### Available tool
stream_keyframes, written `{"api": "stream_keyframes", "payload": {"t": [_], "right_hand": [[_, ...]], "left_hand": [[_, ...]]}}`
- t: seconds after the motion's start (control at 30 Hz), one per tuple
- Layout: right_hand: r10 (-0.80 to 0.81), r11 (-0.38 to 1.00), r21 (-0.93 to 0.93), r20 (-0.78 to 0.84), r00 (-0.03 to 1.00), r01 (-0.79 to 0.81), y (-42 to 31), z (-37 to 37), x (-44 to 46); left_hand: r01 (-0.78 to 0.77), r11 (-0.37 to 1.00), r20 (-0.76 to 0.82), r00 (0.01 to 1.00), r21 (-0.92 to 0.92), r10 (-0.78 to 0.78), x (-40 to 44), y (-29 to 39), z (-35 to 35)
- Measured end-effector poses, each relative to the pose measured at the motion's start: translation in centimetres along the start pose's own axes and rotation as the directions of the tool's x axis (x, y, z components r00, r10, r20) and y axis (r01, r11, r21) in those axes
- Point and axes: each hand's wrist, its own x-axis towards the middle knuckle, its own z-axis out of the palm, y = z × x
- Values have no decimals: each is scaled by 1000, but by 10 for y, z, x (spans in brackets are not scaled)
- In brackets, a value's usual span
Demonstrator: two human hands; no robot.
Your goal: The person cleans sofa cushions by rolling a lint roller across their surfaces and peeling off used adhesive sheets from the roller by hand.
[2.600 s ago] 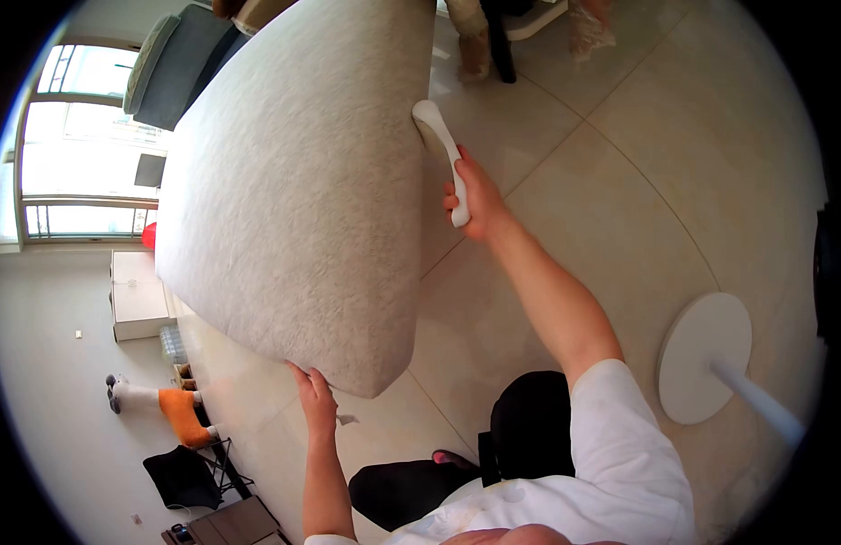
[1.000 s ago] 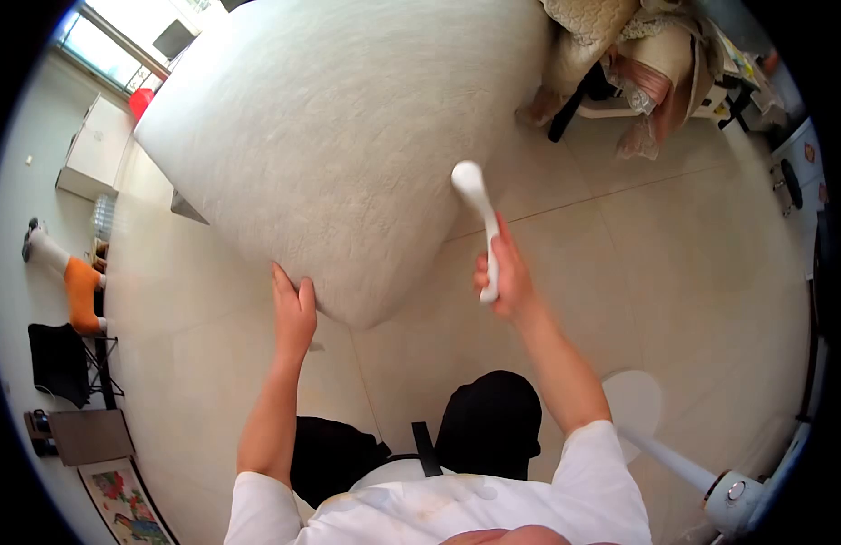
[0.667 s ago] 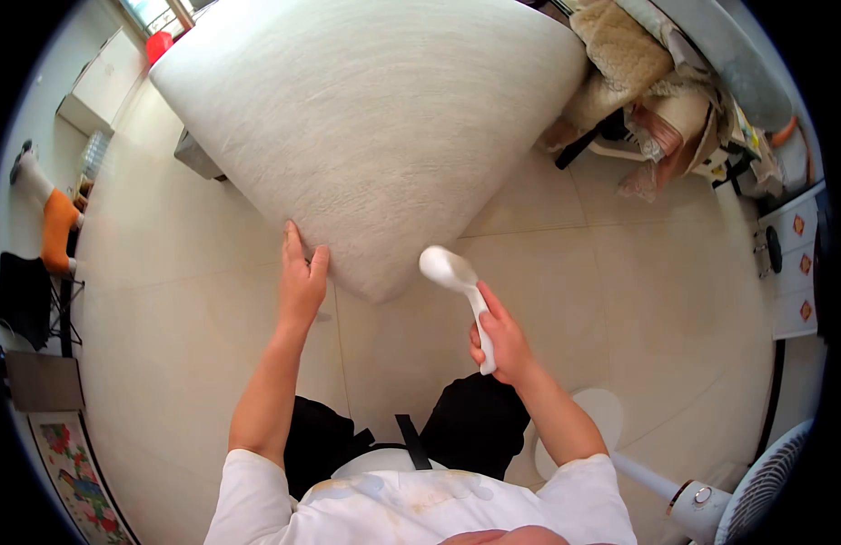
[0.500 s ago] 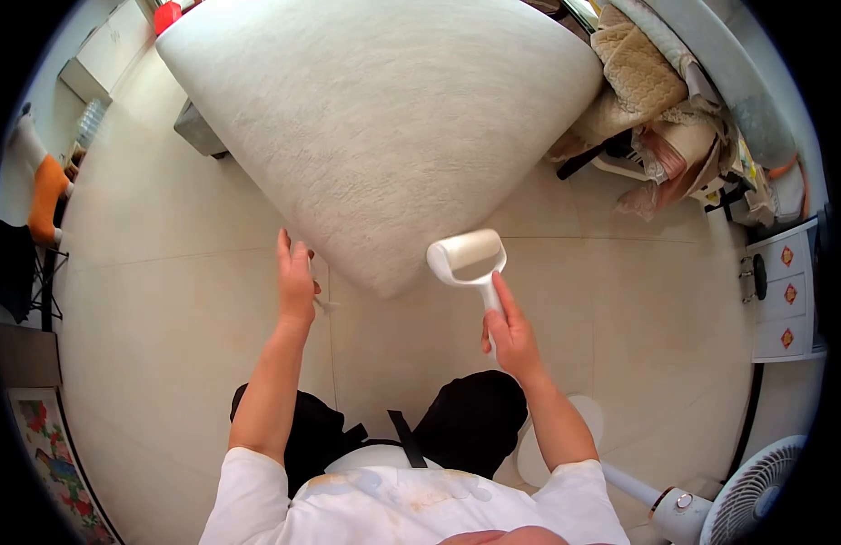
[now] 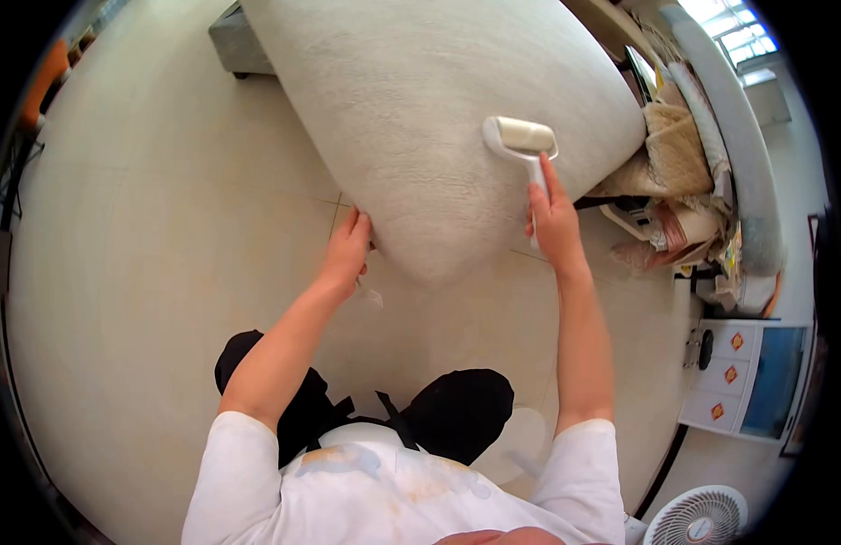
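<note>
My right hand (image 5: 557,227) is wrapped around the white handle of a lint roller (image 5: 522,136), with the index finger stretched along it. The roller's pale cylinder lies over the top of a large, off-white upholstered piece (image 5: 439,163), whose rounded corner points toward me. At the left edge of that corner is my left hand (image 5: 346,250), its fingers curled and the fingertips by the fabric. A small, clear, thin piece that looks like plastic (image 5: 371,295) hangs below this hand; the fingers partly hide how it is held.
A grey block on short legs (image 5: 243,41) stands at the back left. To the right are a quilted beige cloth (image 5: 670,150), piled items and a white drawer cabinet (image 5: 722,372). A white fan (image 5: 697,520) is at the lower right. Pale tiles (image 5: 166,272) cover the floor.
My right hand has moved forward with the lint roller, from beside the corner to over the upholstery. My left hand has come up to the left edge, its fingers more curled. The view has shifted.
</note>
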Motion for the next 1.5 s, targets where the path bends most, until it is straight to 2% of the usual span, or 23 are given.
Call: {"api": "stream_keyframes", "payload": {"t": [0.07, 0.2, 0.27, 0.3, 0.33, 0.37, 0.4, 0.47, 0.5, 0.57, 0.6, 0.63, 0.67, 0.73, 0.8, 0.87, 0.93, 0.97, 1.03, 1.1, 1.27, 1.37, 1.5], "right_hand": [[23, 1000, 0, -24, 999, -23, -8, 4, 21], [-4, 999, -35, -21, 1000, 3, -18, 6, 3], [2, 1000, 9, 2, 1000, -2, 2, -1, -23], [9, 1000, 7, 0, 1000, -9, 4, -4, -40], [14, 1000, 3, -4, 1000, -14, 5, -7, -59], [44, 999, -22, 0, 999, -44, 7, -11, -77], [76, 996, -52, 4, 997, -76, 7, -17, -97], [142, 988, -63, -15, 990, -143, 5, -22, -130], [147, 982, -118, 4, 989, -145, 2, -24, -148], [153, 970, -193, 25, 988, -145, -5, -18, -180], [86, 938, -342, 59, 995, -61, -10, -9, -198], [29, 878, -478, 101, 994, 23, -15, 1, -209], [39, 869, -495, 101, 994, 16, -17, 12, -211], [-237, 648, -691, 216, 947, 320, -21, 29, -209], [-222, 604, -731, 230, 948, 318, -36, 39, -201], [-205, 560, -766, 241, 949, 315, -49, 47, -191], [-88, 583, -786, 189, 978, 205, -60, 53, -179], [-85, 576, -793, 184, 979, 199, -68, 57, -174], [72, 705, -709, 120, 990, 35, -93, 72, -158], [80, 717, -697, 129, 988, 33, -103, 78, -140], [71, 645, -757, 198, 978, 106, -116, 96, -95], [105, 655, -752, 195, 975, 80, -124, 118, -69], [-51, 586, -777, 249, 967, 231, -130, 152, -31]], "left_hand": [[-47, 998, 33, 998, 39, 46, 1, -1, 1], [-87, 996, -21, 996, 25, 88, 15, -13, 7], [-234, 969, -237, 940, 77, 246, 49, -41, 13], [-229, 972, -248, 940, 56, 236, 53, -37, 12], [-81, 980, -237, 971, -182, 37, 57, -32, 11], [73, 911, -175, 972, -407, -156, 61, -28, 11], [80, 898, -171, 971, -434, -169, 67, -31, 13], [243, 700, 19, 950, -671, -312, 80, -44, 23], [248, 680, 30, 948, -690, -316, 82, -51, 28], [319, 575, 213, 946, -753, -245, 80, -67, 37], [330, 557, 225, 942, -762, -250, 77, -73, 37], [392, 485, 350, 919, -781, -179, 74, -79, 36], [456, 416, 462, 882, -787, -95, 70, -84, 36], [493, 349, 506, 860, -797, -60, 67, -94, 43], [523, 289, 543, 839, -802, -10, 63, -95, 49], [548, 243, 555, 831, -801, -44, 59, -94, 53], [566, 209, 569, 821, -798, -48, 58, -95, 57], [575, 186, 575, 816, -797, -58, 58, -95, 58], [589, 149, 590, 806, -795, -40, 56, -96, 61], [601, 113, 603, 798, -791, -25, 54, -95, 62], [609, 92, 606, 793, -788, -62, 50, -92, 62], [611, 94, 608, 792, -786, -60, 48, -91, 61], [604, 143, 593, 797, -784, -114, 42, -85, 56]]}}
